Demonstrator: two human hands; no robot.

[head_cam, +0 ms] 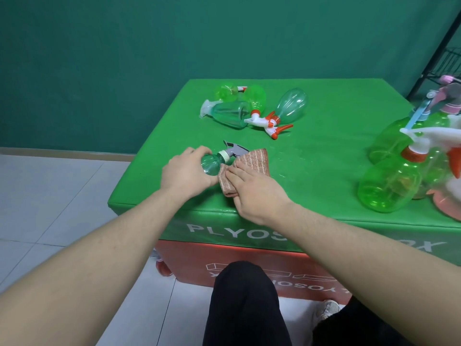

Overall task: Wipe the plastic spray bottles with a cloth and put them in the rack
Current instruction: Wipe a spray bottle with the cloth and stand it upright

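Gripping bottle [212, 164], base hidden, cloth [247, 162] pressed

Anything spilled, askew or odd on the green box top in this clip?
Yes, mildly. What look like water droplets glisten on the green box top just right of the cloth. The unwiped bottles lie toppled in a heap at the back. Nothing looks damaged.

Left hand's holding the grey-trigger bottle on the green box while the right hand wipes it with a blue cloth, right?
Not quite: the cloth is pinkish-brown striped, not blue. The head view shows the left hand holding the grey-trigger bottle on the green box while the right hand presses the cloth against it.
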